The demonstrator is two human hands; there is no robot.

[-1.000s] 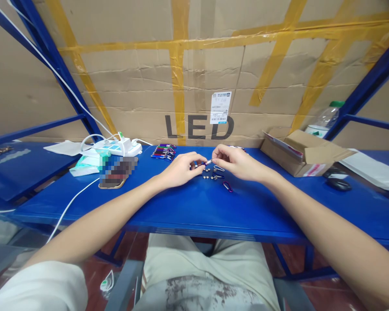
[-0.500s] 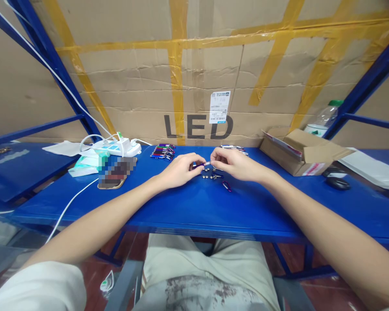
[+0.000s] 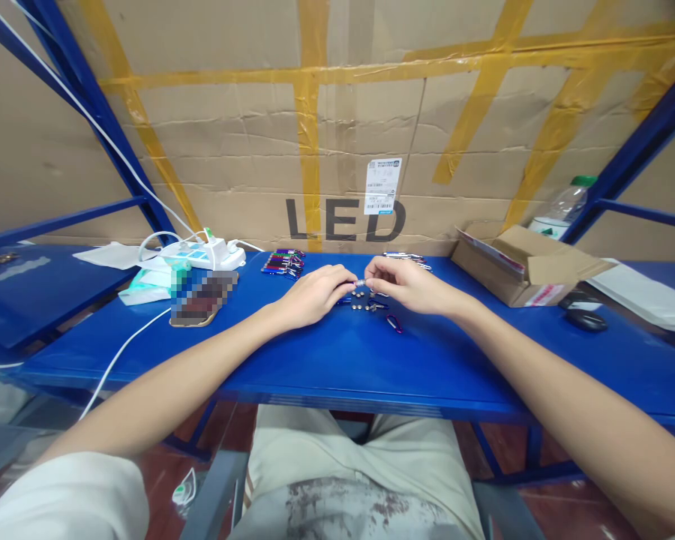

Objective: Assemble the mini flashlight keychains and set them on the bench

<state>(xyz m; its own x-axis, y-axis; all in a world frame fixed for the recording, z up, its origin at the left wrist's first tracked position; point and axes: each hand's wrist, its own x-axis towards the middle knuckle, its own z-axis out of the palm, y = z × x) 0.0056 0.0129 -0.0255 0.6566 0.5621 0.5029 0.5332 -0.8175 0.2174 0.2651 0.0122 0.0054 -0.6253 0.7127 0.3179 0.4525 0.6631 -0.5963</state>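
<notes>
Two hands (image 3: 315, 294) (image 3: 403, 282) on a silvery cylinder (image 3: 361, 283)

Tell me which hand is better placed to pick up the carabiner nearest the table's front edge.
Likely the right hand: it is nearer that carabiner than the left hand. Both hands meet at a small silvery piece, so the right may need freeing.
</notes>
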